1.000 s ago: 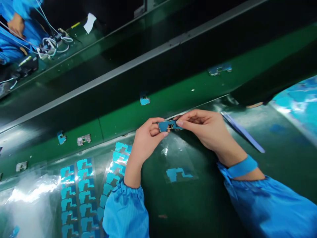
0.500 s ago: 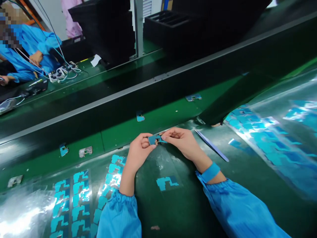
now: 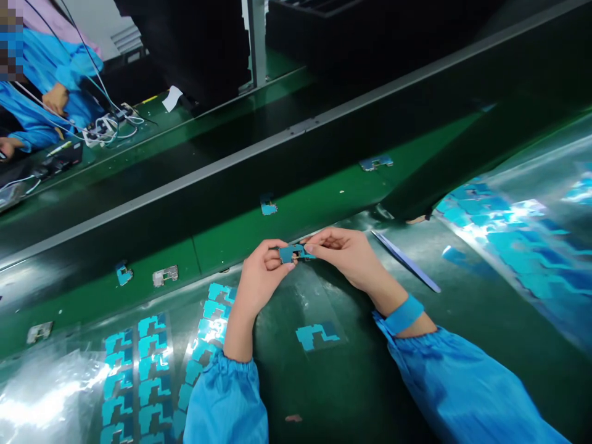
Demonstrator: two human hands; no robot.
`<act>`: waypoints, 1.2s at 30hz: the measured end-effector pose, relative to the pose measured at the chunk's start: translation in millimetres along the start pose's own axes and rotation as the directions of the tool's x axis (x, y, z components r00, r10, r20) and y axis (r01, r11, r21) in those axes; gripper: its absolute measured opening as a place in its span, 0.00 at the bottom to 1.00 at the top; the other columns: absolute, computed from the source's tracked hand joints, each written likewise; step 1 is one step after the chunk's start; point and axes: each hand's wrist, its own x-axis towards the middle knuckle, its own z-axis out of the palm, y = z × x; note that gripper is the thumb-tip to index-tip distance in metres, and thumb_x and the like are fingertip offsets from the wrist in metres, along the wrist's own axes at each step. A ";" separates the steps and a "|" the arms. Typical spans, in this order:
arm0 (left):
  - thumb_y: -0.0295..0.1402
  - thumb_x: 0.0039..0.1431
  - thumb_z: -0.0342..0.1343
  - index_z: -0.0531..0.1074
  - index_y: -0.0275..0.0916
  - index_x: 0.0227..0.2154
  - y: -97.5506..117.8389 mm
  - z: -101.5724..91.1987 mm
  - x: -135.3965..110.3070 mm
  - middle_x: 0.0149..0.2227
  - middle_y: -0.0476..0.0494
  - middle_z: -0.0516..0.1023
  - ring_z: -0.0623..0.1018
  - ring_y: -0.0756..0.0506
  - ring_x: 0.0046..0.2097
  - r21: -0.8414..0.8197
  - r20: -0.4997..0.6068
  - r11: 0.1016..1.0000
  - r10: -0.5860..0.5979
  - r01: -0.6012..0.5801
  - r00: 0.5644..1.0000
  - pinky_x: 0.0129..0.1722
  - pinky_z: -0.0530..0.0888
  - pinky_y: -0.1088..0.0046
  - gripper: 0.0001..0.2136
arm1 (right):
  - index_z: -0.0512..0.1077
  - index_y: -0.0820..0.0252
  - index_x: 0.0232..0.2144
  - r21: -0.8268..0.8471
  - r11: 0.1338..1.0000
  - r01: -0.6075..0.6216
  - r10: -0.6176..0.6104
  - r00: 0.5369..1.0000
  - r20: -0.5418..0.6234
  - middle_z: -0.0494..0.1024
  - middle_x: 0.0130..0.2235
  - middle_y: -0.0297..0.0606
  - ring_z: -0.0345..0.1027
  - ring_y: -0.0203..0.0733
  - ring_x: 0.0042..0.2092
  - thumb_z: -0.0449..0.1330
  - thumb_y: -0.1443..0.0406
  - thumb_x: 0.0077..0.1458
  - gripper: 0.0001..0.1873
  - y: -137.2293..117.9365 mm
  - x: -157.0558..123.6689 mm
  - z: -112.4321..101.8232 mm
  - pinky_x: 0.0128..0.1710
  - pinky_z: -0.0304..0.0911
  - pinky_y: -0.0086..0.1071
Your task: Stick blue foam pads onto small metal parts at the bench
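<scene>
My left hand (image 3: pixel 259 275) and my right hand (image 3: pixel 345 250) meet at the table's far edge, both pinching a small blue-covered circuit part (image 3: pixel 291 252) between thumbs and fingertips. The part hangs just above the dark green mat. Below the hands a single blue sticker (image 3: pixel 318 333) lies on a clear film. My sleeves are blue, and a blue wrist strap (image 3: pixel 403 314) circles my right wrist.
Strips of blue stickers (image 3: pixel 152 370) lie at the near left, and more sticker sheets (image 3: pixel 513 246) at the right. Blue tweezers (image 3: pixel 407 261) rest right of my hands. Several small parts (image 3: pixel 165 275) ride the green conveyor (image 3: pixel 324 197). A person in blue (image 3: pixel 41 105) works across it.
The view has swung up and sideways, bringing the far bench and right-hand sticker sheets into sight. Both hands stay pinched on the small part at the same spot.
</scene>
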 end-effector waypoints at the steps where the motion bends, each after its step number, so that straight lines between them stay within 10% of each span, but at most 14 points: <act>1: 0.26 0.52 0.64 0.69 0.39 0.45 0.0 -0.1 0.0 0.38 0.44 0.81 0.81 0.46 0.40 0.001 0.000 1.000 -0.002 0.002 1.000 0.41 0.76 0.72 0.17 | 0.78 0.59 0.27 0.004 1.000 0.001 -0.001 1.000 0.003 0.81 0.36 0.42 0.74 0.44 0.35 0.73 0.55 0.45 0.15 0.9 0.0 -0.2 0.39 0.70 0.39; 36: 0.28 0.50 0.66 0.69 0.37 0.43 0.9 1.8 0.1 0.38 0.40 0.82 0.82 0.45 0.41 0.009 -0.035 1.000 -0.028 0.029 0.999 0.43 0.78 0.71 0.18 | 0.76 0.60 0.26 -0.003 1.000 0.009 -0.009 1.000 -0.028 0.81 0.34 0.42 0.74 0.45 0.36 0.70 0.58 0.44 0.11 7.2 3.4 6.0 0.40 0.69 0.39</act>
